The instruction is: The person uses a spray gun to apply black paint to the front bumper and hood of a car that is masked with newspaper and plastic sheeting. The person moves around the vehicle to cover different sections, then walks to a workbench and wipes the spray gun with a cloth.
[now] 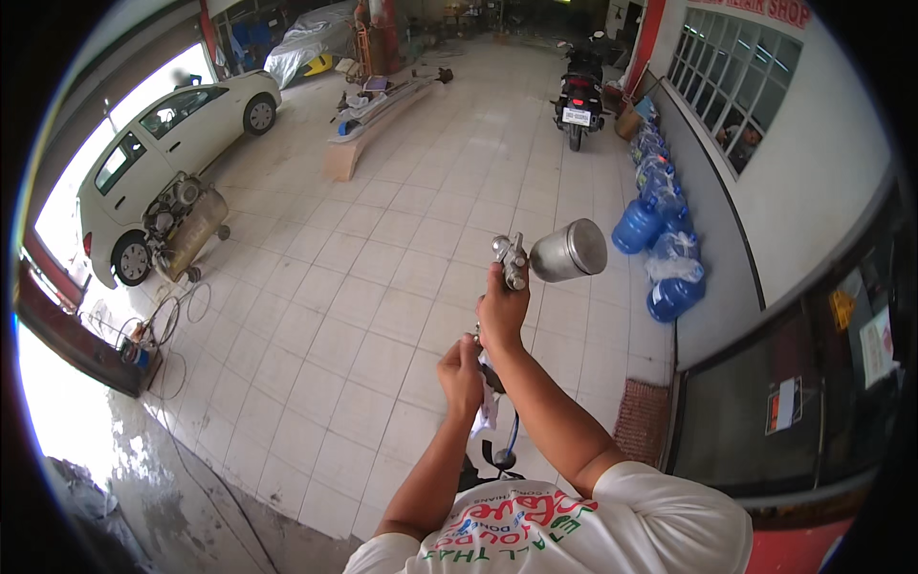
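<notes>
A silver metal spray gun (pixel 512 264) with a round metal paint cup (pixel 571 252) is held out ahead of me, the cup lying over to the right. My right hand (pixel 504 311) is closed around its handle. Just below and to the left, my left hand (pixel 460 375) pinches at the lower end of the handle, where a small metal part shows at the fingertips; what exactly it grips is hidden. Under my hands, a blue hose (pixel 514 432) and a bit of white cloth (pixel 485 411) hang down, partly covered by my forearms.
A white car (pixel 172 129) and an air compressor (pixel 186 230) stand left, near coiled hoses (pixel 172 320). Long parts (pixel 392 103) lie farther back on the tiles. A motorcycle (pixel 578 96) is parked far right; blue water jugs (pixel 675 295) line the right wall before a brown mat (pixel 641 421).
</notes>
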`<state>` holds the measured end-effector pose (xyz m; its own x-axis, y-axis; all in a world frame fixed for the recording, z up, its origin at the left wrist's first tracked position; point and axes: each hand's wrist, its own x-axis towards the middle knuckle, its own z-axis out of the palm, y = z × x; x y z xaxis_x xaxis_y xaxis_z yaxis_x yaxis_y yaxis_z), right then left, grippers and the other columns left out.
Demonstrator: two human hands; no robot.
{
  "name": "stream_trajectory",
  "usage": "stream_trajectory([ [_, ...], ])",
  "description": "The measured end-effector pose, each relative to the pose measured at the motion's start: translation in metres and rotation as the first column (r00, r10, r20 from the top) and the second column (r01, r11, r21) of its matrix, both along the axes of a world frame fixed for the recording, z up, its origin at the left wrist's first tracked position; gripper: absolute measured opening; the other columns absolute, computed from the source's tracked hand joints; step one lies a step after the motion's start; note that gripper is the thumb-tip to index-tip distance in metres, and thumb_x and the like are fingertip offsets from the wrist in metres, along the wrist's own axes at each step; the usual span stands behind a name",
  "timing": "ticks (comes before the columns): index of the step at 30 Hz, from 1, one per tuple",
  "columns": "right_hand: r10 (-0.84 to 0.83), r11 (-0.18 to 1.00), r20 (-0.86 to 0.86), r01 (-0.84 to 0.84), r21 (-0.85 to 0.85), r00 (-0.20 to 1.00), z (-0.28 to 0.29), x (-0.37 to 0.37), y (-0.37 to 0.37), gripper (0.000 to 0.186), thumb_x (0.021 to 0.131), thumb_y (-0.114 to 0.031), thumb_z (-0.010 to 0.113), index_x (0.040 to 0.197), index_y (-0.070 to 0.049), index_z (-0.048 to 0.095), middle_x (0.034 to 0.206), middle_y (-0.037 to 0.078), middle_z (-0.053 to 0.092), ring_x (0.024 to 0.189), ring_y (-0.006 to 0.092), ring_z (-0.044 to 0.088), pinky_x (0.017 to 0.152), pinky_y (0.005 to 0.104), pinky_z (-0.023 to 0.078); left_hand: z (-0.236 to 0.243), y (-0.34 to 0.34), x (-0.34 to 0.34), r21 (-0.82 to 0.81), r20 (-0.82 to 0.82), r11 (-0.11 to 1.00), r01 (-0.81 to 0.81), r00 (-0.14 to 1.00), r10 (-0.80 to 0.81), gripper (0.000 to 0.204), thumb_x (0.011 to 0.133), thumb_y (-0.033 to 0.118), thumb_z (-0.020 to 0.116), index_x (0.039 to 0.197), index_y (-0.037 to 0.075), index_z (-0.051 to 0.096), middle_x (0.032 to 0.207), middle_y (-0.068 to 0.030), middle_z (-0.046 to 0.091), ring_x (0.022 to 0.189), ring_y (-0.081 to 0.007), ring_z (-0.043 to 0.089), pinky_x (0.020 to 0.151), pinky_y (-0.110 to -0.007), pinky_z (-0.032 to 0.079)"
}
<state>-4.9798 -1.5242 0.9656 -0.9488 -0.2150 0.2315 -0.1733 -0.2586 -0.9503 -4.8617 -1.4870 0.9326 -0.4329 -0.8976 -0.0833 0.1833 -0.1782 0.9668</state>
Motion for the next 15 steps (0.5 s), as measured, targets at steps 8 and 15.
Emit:
stream_trajectory([
  [8,-0.029,0.999,0.155,0.036,-0.041,0.987,0.004,-0.292,-0.212,0.036,0.104,-0.015,0.059,0.137,-0.005,0.051,0.097,0.005,0.057,0.066,0.0139,0.047,0.058,0.0309,0.039,-0.002,-0.230,-0.286,0.206,-0.056,0.965,0.164,0.986,-0.155,0.040,0.106,0.028,0.057,0.086,-0.003,0.071,0.070,0.0000,0.059,0.064,-0.0084,0.046,0.058,-0.028,0.037],
  [15,-0.065,0.997,0.072,0.068,-0.029,0.995,-0.064,-0.548,-0.419,0.060,0.103,-0.016,0.062,0.155,0.004,0.039,0.149,0.026,0.051,0.138,0.0336,0.053,0.113,0.0407,0.042,-0.142,-0.446,-0.526,-0.625,0.473,0.759,0.186,0.862,0.179,0.044,0.105,0.043,0.053,0.091,0.005,0.069,0.073,-0.0157,0.063,0.070,-0.0350,0.063,0.066,-0.048,0.048],
])
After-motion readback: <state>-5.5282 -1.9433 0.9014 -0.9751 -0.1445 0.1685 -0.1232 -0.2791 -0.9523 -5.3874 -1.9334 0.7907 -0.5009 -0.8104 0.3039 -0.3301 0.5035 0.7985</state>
